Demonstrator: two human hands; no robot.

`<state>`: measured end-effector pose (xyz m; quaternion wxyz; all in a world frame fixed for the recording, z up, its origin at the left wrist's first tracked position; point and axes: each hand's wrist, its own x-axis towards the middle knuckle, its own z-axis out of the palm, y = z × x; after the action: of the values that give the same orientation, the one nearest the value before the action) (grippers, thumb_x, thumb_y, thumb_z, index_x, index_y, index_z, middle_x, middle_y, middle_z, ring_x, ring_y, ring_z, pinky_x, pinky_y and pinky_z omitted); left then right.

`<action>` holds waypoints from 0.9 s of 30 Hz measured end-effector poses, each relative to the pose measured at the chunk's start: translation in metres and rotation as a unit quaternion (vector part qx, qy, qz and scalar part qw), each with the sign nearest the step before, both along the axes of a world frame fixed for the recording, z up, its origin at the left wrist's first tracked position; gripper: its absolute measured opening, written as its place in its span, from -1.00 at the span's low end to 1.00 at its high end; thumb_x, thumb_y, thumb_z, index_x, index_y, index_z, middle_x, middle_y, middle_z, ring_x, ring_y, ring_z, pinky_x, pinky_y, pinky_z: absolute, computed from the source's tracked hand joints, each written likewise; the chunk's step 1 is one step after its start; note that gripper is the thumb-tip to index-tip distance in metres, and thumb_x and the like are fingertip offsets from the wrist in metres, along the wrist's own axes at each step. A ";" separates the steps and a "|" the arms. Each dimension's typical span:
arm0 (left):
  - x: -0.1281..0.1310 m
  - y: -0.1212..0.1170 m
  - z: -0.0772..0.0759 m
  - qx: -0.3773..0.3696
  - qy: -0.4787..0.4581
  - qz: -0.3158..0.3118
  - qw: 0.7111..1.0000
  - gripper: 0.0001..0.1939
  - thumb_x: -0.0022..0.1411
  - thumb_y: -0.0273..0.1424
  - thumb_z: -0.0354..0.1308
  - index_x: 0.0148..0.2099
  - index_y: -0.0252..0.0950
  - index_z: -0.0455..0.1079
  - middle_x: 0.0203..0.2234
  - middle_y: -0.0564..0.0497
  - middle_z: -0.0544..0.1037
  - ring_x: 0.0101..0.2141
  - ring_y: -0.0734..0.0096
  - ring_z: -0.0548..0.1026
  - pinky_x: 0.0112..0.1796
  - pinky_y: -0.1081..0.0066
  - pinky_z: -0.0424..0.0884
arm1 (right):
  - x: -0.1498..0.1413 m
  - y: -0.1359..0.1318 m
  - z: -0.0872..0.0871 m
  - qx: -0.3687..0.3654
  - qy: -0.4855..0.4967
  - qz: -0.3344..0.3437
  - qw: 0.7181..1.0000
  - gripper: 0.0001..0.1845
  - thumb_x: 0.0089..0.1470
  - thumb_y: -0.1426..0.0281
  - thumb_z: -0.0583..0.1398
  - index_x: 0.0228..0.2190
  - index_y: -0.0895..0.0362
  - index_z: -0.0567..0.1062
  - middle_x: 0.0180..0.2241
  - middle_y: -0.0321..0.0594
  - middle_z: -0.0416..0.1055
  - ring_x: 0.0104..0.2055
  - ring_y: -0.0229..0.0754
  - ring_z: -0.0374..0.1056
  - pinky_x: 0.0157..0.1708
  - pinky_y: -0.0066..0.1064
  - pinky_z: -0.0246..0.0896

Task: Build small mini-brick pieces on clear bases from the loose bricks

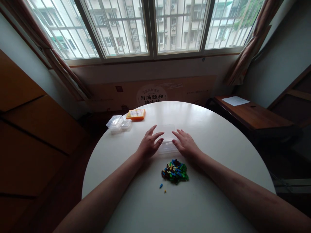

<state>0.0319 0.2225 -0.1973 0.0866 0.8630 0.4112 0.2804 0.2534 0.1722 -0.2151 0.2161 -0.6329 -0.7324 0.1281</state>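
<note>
A clear plastic box [167,147] with its lid [165,128] folded back lies on the white round table, between my two hands. My left hand [150,143] is at the box's left side, fingers apart. On the opposite side is my right hand [185,142], its fingers also spread. Whether either hand touches the box I cannot tell. Closer to me sits a pile of small building bricks [175,172] in blue, green, brown, yellow and cream. A loose blue brick [161,185] and a tiny yellow piece [165,191] lie just in front of the pile.
Clear plastic containers [115,122] stand at the table's far left edge, beside an orange flat box [136,114]. The round white table [218,142] curves away towards the window. To the right, a brown wooden bench [257,113] carries a white sheet of paper [235,101].
</note>
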 end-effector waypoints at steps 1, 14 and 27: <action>0.000 0.000 0.001 0.007 -0.004 -0.002 1.000 -0.66 0.36 -0.26 0.06 0.11 -0.16 0.47 0.31 -0.12 0.18 0.27 0.01 0.20 0.21 0.01 0.25 | 0.001 0.000 0.000 0.003 0.004 0.000 1.000 -0.42 0.32 0.15 -0.03 0.29 0.04 0.21 0.35 -0.07 0.01 0.41 0.05 -0.13 0.33 0.05 -0.24; -0.001 0.000 0.005 0.096 -0.085 -0.017 0.992 -0.79 0.32 -0.41 0.09 -0.11 -0.19 0.55 0.22 -0.08 0.29 0.19 0.16 0.31 0.15 0.11 0.34 | 0.013 -0.007 0.001 0.029 0.062 0.044 0.997 -0.43 0.22 0.19 0.10 0.22 0.06 0.31 0.29 -0.07 0.16 0.37 0.06 -0.03 0.31 0.06 -0.11; 0.001 0.002 -0.001 0.046 -0.068 0.042 0.996 -0.79 0.20 -0.45 0.05 -0.25 -0.29 0.53 -0.65 0.12 0.43 -0.61 0.54 0.34 -0.47 0.51 0.29 | 0.026 -0.037 0.057 -0.043 0.067 0.187 0.979 -0.80 0.13 0.31 0.23 -0.22 0.02 0.63 -0.36 -0.25 0.53 -0.35 -0.25 0.40 -0.30 -0.38 0.26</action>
<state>0.0332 0.2242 -0.1985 0.0626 0.8269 0.4269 0.3607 0.2791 0.1350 -0.1580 0.2093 -0.4832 -0.8155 0.2403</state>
